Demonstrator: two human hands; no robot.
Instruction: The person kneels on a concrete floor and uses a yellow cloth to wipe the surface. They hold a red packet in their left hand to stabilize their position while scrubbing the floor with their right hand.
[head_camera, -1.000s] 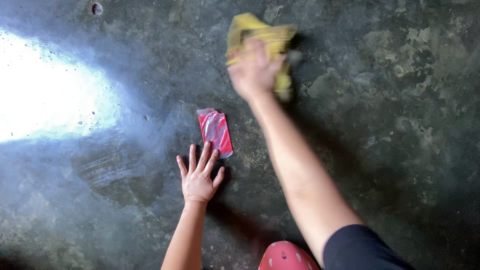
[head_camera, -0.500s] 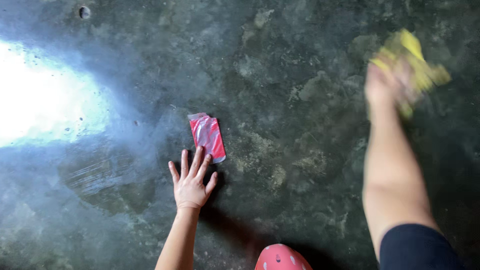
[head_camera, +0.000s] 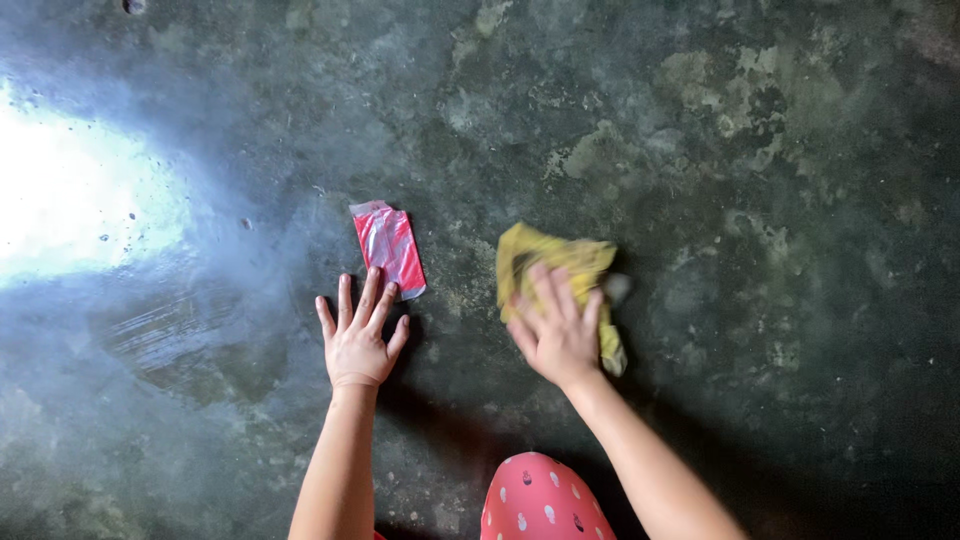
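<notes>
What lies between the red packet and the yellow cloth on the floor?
Nothing: in the head view, only bare mottled concrete floor separates the red packet from the yellow cloth.

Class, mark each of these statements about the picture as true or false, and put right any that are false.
1. The right hand presses a yellow cloth against the floor. True.
2. The left hand lies flat with its fingers spread. True.
3. The red packet lies under the yellow cloth. False: it lies apart from the cloth, by the fingertips of the left hand.
4. The left hand holds the cloth. False: the cloth is under the right hand; the left hand holds nothing.
5. A bright patch of light falls on the floor at the left of the view. True.
6. The floor is covered in white tiles. False: it is dark, mottled and rough, like concrete.
</notes>
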